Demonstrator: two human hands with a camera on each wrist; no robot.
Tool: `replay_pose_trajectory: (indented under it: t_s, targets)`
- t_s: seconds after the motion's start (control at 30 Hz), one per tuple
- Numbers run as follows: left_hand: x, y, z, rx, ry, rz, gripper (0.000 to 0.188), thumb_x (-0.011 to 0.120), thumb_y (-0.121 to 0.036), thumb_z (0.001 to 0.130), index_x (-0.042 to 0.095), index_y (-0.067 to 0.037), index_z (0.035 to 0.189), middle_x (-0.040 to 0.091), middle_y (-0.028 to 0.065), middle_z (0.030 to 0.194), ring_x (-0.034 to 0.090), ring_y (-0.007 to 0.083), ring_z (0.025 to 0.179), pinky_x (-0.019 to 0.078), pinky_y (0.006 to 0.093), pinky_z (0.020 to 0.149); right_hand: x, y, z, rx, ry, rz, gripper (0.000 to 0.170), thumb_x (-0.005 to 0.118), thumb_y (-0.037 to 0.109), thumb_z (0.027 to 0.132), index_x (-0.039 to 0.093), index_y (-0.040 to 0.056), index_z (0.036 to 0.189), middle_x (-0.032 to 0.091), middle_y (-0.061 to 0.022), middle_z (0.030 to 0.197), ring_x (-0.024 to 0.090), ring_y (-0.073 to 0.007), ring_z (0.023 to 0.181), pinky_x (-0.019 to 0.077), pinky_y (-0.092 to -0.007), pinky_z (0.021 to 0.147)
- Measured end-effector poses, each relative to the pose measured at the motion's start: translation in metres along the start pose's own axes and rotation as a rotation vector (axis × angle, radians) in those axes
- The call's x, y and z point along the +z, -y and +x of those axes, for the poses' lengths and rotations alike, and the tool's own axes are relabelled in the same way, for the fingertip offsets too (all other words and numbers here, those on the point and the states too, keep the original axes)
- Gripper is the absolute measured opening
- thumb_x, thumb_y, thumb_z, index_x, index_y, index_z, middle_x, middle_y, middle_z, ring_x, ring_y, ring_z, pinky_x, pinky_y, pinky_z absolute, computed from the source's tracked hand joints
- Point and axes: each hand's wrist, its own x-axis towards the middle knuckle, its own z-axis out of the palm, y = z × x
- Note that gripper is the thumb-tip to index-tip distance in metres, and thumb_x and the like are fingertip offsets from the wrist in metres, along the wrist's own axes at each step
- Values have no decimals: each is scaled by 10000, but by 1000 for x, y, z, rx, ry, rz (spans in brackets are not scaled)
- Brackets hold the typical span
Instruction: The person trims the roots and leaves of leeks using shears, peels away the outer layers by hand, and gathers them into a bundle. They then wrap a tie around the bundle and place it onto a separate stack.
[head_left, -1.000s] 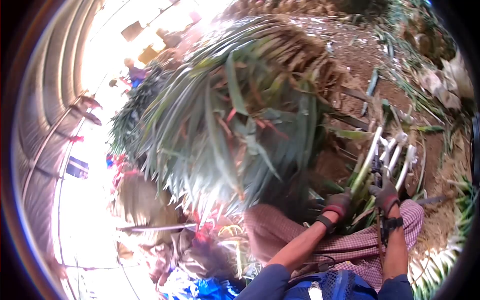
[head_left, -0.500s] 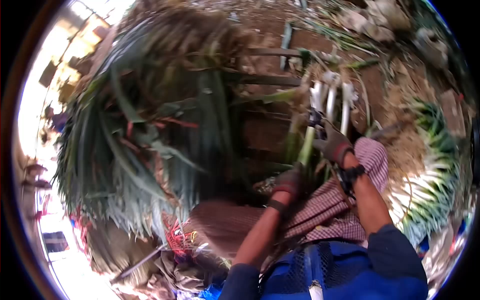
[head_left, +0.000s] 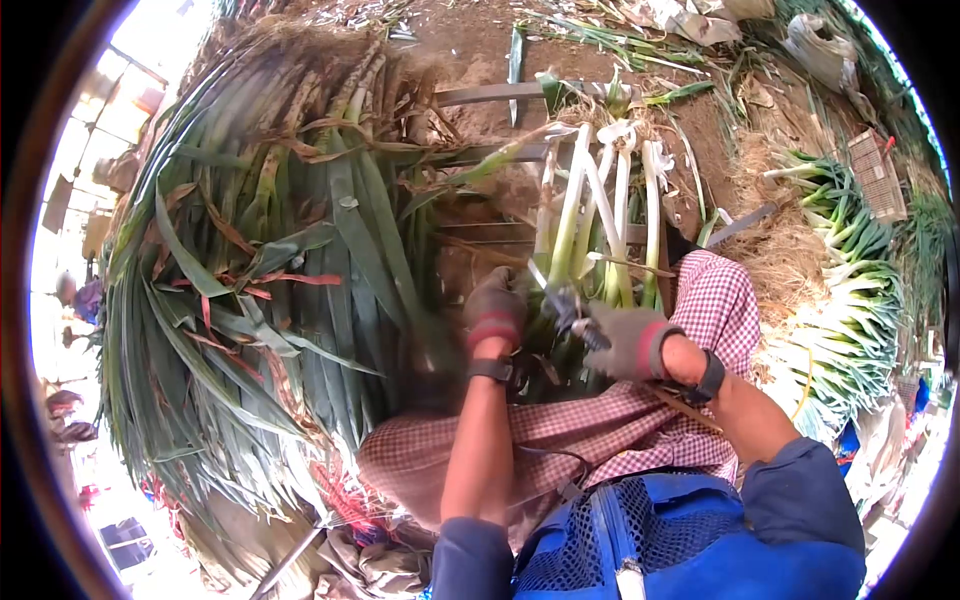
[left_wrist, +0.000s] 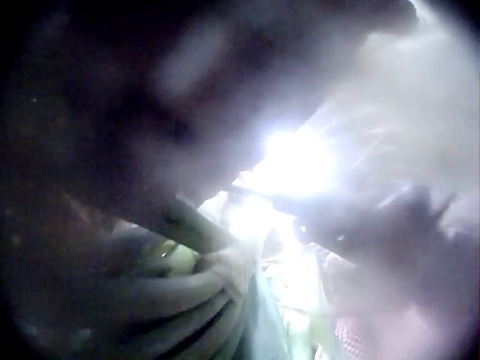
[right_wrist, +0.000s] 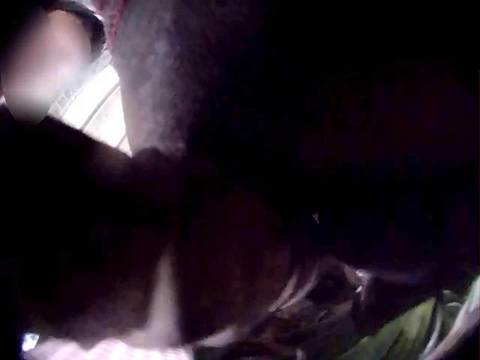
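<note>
Apparently the leek row (head_left: pixel 838 305) is done while the leek heap (head_left: pixel 270 270) waits; the right hand (head_left: pixel 635 345) grips a dark tool (head_left: pixel 570 310); whether the left hand (head_left: pixel 495 310) holds anything, I can't tell.

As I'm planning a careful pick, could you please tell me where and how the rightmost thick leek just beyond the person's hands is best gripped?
For the rightmost thick leek, probably mid-stem, coming from above: that pale stretch looks straight and uncovered, with a gap on its left.
</note>
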Motion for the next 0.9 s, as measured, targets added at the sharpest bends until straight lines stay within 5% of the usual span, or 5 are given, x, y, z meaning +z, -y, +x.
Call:
replay_pose_trajectory:
  t_s: [0.13,0.3,0.4,0.6,0.9]
  targets:
    - [1,-2,-10,-122,-7,-60,268,750,-365,954,778,-139,1096,778,197,1029,744,400,960,575,478,838,-2,1,10,102,-83,24,677,736,427,912,532,21,1415,742,-271,1144,726,-435,1092,547,-493,984]
    - [-8,-12,-11,-155,16,-29,269,799,-312,907,781,-86,1051,772,186,1047,736,388,966,566,469,854,-11,12,-1,47,76,-51,554,718,395,923,600,8,1301,747,-262,1086,732,-433,1046,556,-494,940]
    - [-6,-14,-11,-12,-70,25,259,810,-299,886,774,-90,1033,762,184,1035,727,395,984,564,479,876,-11,-1,18,134,-147,40,568,740,415,900,623,-8,1261,749,-264,1131,734,-428,1072,553,-502,955]
    - [13,-5,-6,131,-294,159,306,786,-278,879,777,-129,1147,759,178,1097,716,400,1040,564,488,928,-22,-3,16,157,-77,67,594,738,414,898,630,3,1314,750,-236,1087,740,-383,1042,559,-473,947]
    - [24,-10,18,-8,47,-80,377,758,-346,943,757,-88,1218,779,221,1110,740,435,1018,571,487,888,-58,-23,99,207,-386,80,499,735,390,921,635,16,1236,754,-237,1075,745,-389,1020,562,-471,917]
